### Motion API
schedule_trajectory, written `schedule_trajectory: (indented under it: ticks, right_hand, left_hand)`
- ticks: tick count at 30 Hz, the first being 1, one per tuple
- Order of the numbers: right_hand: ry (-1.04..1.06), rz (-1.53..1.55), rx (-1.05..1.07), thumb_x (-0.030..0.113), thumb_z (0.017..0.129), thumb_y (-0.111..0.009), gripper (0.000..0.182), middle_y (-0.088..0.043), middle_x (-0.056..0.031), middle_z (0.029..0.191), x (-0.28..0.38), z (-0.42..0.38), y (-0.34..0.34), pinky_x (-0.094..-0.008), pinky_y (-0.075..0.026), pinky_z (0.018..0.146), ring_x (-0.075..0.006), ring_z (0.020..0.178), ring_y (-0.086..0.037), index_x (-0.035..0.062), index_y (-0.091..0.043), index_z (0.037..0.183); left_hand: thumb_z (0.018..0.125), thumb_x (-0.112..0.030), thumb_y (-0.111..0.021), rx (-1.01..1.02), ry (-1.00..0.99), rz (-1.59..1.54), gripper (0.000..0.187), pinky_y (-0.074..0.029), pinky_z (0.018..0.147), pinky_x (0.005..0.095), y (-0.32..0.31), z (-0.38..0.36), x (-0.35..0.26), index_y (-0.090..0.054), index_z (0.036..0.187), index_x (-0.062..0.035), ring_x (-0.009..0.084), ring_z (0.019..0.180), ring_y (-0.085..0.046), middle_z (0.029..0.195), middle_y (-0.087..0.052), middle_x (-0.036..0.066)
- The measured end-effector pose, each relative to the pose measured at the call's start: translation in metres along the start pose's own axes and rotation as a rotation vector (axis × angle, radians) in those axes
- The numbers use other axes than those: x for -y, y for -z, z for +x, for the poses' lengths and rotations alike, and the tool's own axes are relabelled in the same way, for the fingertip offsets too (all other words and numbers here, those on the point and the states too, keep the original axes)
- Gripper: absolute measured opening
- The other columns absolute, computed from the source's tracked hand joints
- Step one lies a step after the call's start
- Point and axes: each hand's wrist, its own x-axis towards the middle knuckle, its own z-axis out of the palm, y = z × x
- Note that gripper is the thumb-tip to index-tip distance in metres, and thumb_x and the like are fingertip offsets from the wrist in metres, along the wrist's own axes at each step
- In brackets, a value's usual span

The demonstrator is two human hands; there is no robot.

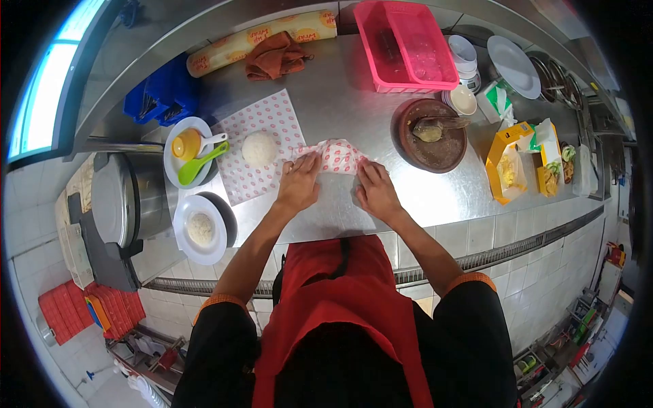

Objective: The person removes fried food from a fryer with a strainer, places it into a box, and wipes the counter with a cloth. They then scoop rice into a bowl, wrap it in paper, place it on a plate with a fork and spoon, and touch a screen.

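A bundle wrapped in pink-printed white paper [338,156] lies on the steel counter. My left hand [300,182] presses its left end with fingers closed on the paper. At the other end, my right hand [377,192] has its fingers on the twisted paper. Left of the bundle, a mound of white rice [259,149] rests on a flat printed paper sheet [238,182]. Farther left, a white plate [167,162] holds a green spoon [202,165] and a yellow cup with a white handle [186,145]. Below it, another white plate [183,242] carries a smaller portion of rice [201,229].
A stone mortar [435,158] with a pestle stands right of my hands. Behind are a pink basket [401,86], a brown cloth [275,58] and a wrap roll [224,60]. Yellow food boxes [501,146] sit at the right; a large pot [115,204] stands left.
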Motion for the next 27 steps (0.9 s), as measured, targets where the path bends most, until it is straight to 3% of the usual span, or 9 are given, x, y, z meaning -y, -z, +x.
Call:
schedule_trajectory:
  ticks: [5, 7, 11, 15, 19, 22, 24, 27]
  right_hand:
    - [-0.034, -0.028, 0.054, 0.007, 0.073, -0.058, 0.032, -0.053, -0.0089, 0.101, -0.01, -0.004, -0.018, -0.0403, -0.042, 0.081, -0.026, 0.097, -0.049, -0.0018, -0.058, 0.103]
    - [-0.017, -0.066, 0.072, 0.008, 0.073, -0.059, 0.032, -0.053, -0.0086, 0.101, -0.01, -0.014, -0.019, -0.0396, -0.042, 0.08, -0.0255, 0.097, -0.049, -0.0012, -0.058, 0.103]
    - [-0.006, -0.111, 0.145, 0.009, 0.076, -0.059, 0.033, -0.054, -0.0094, 0.105, 0.008, -0.054, -0.005, -0.0393, -0.042, 0.081, -0.0261, 0.098, -0.05, -0.0001, -0.057, 0.107]
    - [-0.121, 0.062, 0.191, 0.012, 0.079, -0.056, 0.038, -0.053, -0.0105, 0.112, 0.044, -0.106, 0.019, -0.0393, -0.04, 0.085, -0.0269, 0.103, -0.049, 0.0022, -0.054, 0.115]
    - [-0.058, 0.057, 0.209, 0.013, 0.08, -0.055, 0.046, -0.052, -0.0088, 0.115, 0.033, -0.145, 0.004, -0.0406, -0.035, 0.09, -0.0261, 0.104, -0.049, 0.0076, -0.05, 0.126]
    - [0.037, -0.04, 0.212, 0.013, 0.079, -0.055, 0.043, -0.053, -0.005, 0.113, 0.029, -0.149, 0.004, -0.0418, -0.033, 0.089, -0.023, 0.101, -0.048, 0.0095, -0.054, 0.123]
    - [0.04, 0.005, 0.247, 0.014, 0.074, -0.061, 0.044, -0.054, -0.0017, 0.111, 0.027, -0.151, 0.004, -0.0385, -0.032, 0.088, -0.0235, 0.101, -0.048, 0.0109, -0.058, 0.117]
    - [0.066, -0.003, 0.182, 0.012, 0.075, -0.059, 0.039, -0.054, -0.0007, 0.106, 0.029, -0.142, 0.009, -0.0386, -0.032, 0.087, -0.0227, 0.097, -0.047, 0.0108, -0.059, 0.115]
  left_hand:
    - [0.072, -0.006, -0.058, -0.056, -0.074, -0.01, 0.038, -0.036, 0.085, 0.0398, -0.02, 0.001, 0.019, -0.06, 0.11, -0.006, 0.0186, 0.109, -0.05, 0.12, -0.056, 0.003]
    - [0.073, -0.01, -0.058, -0.114, -0.118, 0.008, 0.025, -0.036, 0.083, 0.0376, -0.027, 0.002, 0.022, -0.065, 0.097, -0.0057, 0.0181, 0.106, -0.052, 0.111, -0.061, 0.002]
    - [0.072, -0.008, -0.059, -0.104, -0.195, 0.058, 0.023, -0.037, 0.078, 0.0369, -0.029, -0.033, 0.003, -0.066, 0.094, -0.0081, 0.0187, 0.1, -0.051, 0.112, -0.06, 0.0]
    - [0.073, -0.011, -0.058, -0.151, -0.225, -0.088, 0.018, -0.036, 0.075, 0.0347, -0.024, -0.083, -0.025, -0.066, 0.089, -0.0106, 0.0179, 0.093, -0.05, 0.099, -0.061, -0.004]
    - [0.073, -0.011, -0.058, -0.066, -0.123, -0.147, 0.02, -0.034, 0.075, 0.0334, -0.023, -0.102, -0.03, -0.065, 0.091, -0.014, 0.0162, 0.094, -0.049, 0.096, -0.062, -0.005]
    - [0.075, -0.011, -0.058, -0.013, -0.078, -0.165, 0.021, -0.033, 0.075, 0.0346, -0.012, -0.094, -0.029, -0.064, 0.095, -0.0137, 0.017, 0.094, -0.049, 0.092, -0.064, -0.003]
    - [0.076, -0.013, -0.059, 0.07, 0.027, -0.168, 0.024, -0.032, 0.076, 0.0363, -0.006, -0.086, -0.034, -0.062, 0.099, -0.014, 0.019, 0.093, -0.05, 0.086, -0.064, -0.001]
    - [0.076, -0.016, -0.06, 0.19, 0.104, -0.13, 0.02, -0.031, 0.077, 0.0378, 0.005, -0.071, -0.042, -0.065, 0.095, -0.013, 0.0225, 0.095, -0.05, 0.083, -0.063, 0.002]
